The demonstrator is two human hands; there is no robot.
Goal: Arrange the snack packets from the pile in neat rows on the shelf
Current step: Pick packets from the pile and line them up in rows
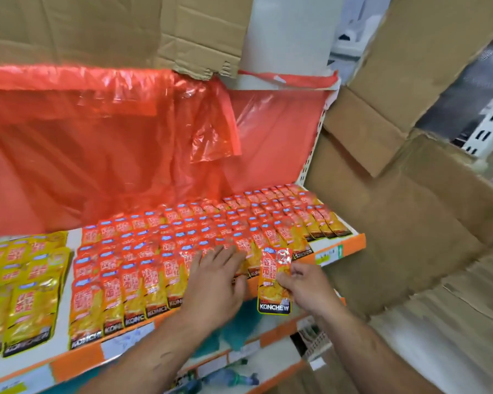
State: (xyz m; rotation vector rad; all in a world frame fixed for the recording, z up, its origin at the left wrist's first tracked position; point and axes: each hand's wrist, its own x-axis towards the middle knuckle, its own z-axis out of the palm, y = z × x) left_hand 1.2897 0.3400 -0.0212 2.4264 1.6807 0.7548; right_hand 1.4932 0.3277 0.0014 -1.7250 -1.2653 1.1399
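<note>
**One packet being held at the shelf's orange lip, the rows being steadied behind it**

Just in front of the orange lip (353, 244), the right hand (305, 285) is pinching a single packet (275, 280) between thumb and curled fingers, holding it upright and clear of the shelf. The film is looking slick, so a loose pinch is probably risking a drop past the lip onto the lower shelves. Just behind the lip, the left hand (217, 280) is lying flat, fingers straight and spread, pressing on the red rows (160, 251). Dragging it away carelessly is likely risking pulling the overlapped packets askew. The held packet is showing glossy red-orange film, a yellow lower half and a black KONCHEW band. Further behind the lip, the rows are overlapping like shingles, running back towards a red plastic sheet (83, 155).
</note>
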